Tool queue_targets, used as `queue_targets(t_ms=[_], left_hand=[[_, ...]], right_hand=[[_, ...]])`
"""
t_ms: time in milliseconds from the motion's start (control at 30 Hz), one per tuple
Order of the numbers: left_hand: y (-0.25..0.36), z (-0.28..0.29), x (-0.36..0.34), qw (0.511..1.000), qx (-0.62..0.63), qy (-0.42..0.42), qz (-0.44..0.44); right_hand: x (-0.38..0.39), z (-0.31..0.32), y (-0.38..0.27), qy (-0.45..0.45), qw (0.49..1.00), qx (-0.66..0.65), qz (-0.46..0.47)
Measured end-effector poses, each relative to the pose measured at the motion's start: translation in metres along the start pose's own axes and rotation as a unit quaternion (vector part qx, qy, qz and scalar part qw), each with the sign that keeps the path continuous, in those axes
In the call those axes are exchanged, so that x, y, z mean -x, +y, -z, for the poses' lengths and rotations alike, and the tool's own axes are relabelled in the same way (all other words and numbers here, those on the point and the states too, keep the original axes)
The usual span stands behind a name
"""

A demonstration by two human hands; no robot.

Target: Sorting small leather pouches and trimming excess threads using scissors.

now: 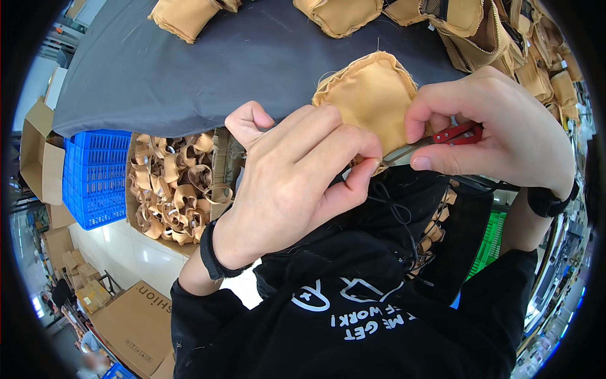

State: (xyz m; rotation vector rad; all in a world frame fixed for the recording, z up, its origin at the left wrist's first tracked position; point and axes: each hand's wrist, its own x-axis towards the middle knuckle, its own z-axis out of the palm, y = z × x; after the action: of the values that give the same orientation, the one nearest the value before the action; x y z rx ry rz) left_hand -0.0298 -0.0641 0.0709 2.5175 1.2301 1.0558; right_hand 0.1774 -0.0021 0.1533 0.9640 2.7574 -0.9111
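A tan sewn fabric pouch point(369, 95) with frayed seam edges lies at the near edge of the dark cloth-covered table point(252, 63). My left hand point(297, 170) pinches the pouch's near corner between thumb and index finger. In my right hand point(499, 126) is a pair of small red-handled thread snips point(456, 134), gripped between thumb and fingers. The metal blades point left, their tips at the corner beside my left fingertips. Whether a thread lies between the blades is too small to make out.
More tan pouches point(338, 16) lie along the table's far side, with a heap point(536, 69) at the far right. Left of me stand a carton of looped tan strips point(180, 189) and a blue plastic crate point(98, 180). A green crate point(489, 246) is at lower right.
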Motion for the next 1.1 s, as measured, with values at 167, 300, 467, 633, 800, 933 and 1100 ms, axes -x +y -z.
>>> queue_targets(t_ms=[167,300,467,633,800,933,1100], left_hand=[[-0.001,0.000,0.000,1.000,0.005,-0.003,0.005],[0.000,0.000,-0.001,1.000,0.007,-0.003,0.001],[0.001,0.001,-0.002,1.000,0.020,-0.009,0.007],[0.001,0.000,-0.002,1.000,0.013,-0.006,0.001],[-0.003,-0.002,-0.001,1.000,0.025,0.010,0.005],[-0.002,-0.001,-0.003,0.999,0.045,0.011,0.004],[-0.003,0.000,-0.001,0.999,0.047,0.010,0.002]], right_hand=[[0.000,-0.002,-0.001,0.011,1.000,-0.026,-0.006],[0.001,-0.002,0.001,0.019,1.000,-0.014,0.011],[-0.001,-0.001,0.004,0.001,1.000,-0.008,0.019],[-0.003,0.000,0.001,-0.001,0.999,-0.008,0.032],[0.004,-0.005,0.004,0.031,0.998,-0.050,0.003],[0.022,-0.005,0.002,0.063,0.993,-0.084,-0.050],[0.017,-0.010,0.003,0.066,0.995,-0.069,-0.013]])
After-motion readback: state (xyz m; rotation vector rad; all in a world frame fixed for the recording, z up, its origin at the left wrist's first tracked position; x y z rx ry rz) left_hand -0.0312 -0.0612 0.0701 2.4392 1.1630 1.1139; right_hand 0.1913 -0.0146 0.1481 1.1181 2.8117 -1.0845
